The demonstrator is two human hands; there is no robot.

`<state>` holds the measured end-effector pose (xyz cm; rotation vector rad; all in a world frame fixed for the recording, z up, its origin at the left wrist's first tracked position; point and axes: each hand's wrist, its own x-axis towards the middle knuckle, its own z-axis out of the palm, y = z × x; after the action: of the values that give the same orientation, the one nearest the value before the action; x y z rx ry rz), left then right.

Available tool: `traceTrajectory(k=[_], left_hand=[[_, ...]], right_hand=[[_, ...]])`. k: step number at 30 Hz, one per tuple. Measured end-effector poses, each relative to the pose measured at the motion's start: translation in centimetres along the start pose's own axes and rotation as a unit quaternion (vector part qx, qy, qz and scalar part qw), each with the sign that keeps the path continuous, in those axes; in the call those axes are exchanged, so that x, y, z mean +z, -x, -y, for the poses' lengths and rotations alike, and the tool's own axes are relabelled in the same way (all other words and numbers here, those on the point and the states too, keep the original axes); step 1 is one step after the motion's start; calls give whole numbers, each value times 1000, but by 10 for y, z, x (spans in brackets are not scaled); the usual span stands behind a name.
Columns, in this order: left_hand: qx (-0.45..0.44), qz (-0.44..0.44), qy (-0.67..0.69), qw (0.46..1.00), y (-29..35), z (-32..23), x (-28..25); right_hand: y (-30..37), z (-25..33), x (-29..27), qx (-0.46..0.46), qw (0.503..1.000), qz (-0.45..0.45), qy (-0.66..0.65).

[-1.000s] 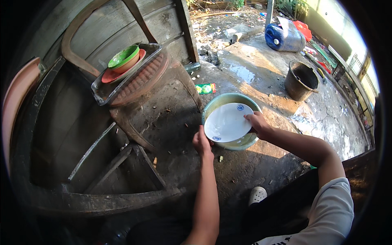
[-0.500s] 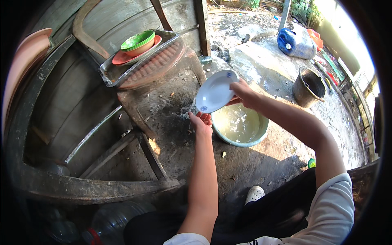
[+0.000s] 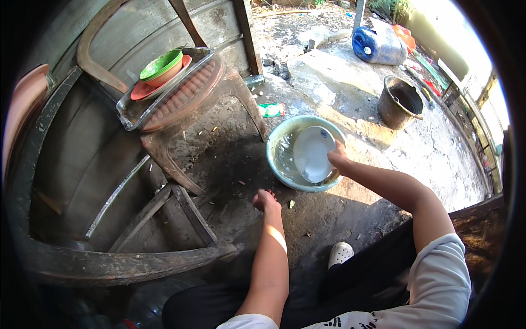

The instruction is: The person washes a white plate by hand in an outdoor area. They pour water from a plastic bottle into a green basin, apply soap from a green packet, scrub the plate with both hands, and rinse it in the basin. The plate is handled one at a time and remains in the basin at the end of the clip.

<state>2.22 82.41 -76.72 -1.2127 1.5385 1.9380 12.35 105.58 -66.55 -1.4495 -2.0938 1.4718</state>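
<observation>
Your white plate now sits within the mouth of the basin, no longer over its left edge, and your left hand is no longer under the plate. Keep a firm pinch, as wet rims probably slip, and swing the plate smoothly, below the basin's edge, so the water stays in. Your right hand closes on the plate's right rim, leaving the plate tilted to the left of those fingers. Your left fingers curl loosely, apart from plate and basin; whether they hold anything, I cannot tell.
</observation>
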Motion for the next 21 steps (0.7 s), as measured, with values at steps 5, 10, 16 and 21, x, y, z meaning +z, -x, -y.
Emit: traceTrajectory(k=[5, 10, 16, 21], left_hand=[[-8, 35, 22, 999, -31, -23, -29], [20, 124, -25, 992, -46, -38, -39], [34, 189, -34, 981, -43, -64, -54], [24, 214, -47, 975, -52, -79, -83]], right_hand=[[-30, -38, 30, -5, 989, 30, -144], [-36, -44, 16, 105, 942, 78, -309], [11, 0, -2, 74, 893, 183, -405], [52, 34, -15, 74, 901, 232, -360]])
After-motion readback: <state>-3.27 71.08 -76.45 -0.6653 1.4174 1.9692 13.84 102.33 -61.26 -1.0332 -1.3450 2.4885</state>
